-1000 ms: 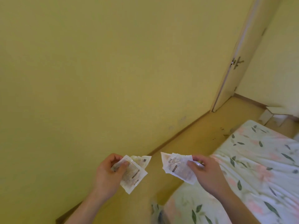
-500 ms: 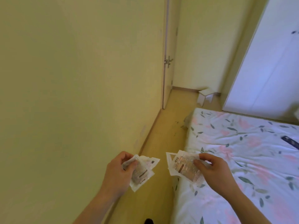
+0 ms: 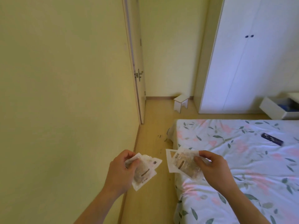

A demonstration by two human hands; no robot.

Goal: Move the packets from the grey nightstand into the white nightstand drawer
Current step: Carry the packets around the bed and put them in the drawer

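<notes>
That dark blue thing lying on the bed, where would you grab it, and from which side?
Judging by its shape, the dark blue thing is long, narrow and lies flat on the bed. Best come from above and pinch its middle across the narrow width, fingers on the two long edges. Both hands already hold packets, so one would need freeing first.

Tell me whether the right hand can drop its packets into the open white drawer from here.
Probably not yet: the right hand grips its packets near the bed's foot, and the open white drawer sits well beyond the bed's far side.
</notes>
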